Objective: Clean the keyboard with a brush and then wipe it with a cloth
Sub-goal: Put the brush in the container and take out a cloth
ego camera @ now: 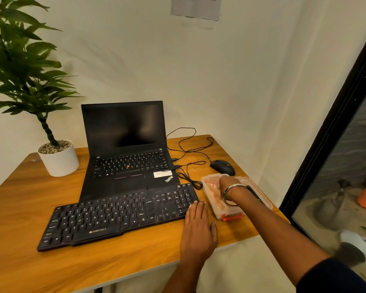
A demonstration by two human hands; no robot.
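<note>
Left hand [199, 228] is lying flat, fingers straight, touching the keyboard [118, 214] at its right end on the bench [19, 204]. Right hand [227, 183] is reaching into the clear container [235, 197] (grip not discernible) just beyond.

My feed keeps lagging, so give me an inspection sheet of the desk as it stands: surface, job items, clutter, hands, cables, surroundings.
Surface: wooden desk, against a wall corner.
Job's things: black keyboard lies slanted in front of the laptop; clear box with red latch to its right, pinkish contents; no brush or cloth plainly seen.
Clutter: mouse, potted plant.
Hands: left hand flat, fingers straight at the keyboard's right end; right hand reaches into the box, fingers hidden.
Cables: cables looped right of the laptop.
Surroundings: paper notice on the wall; dark-framed glass at right.
</note>
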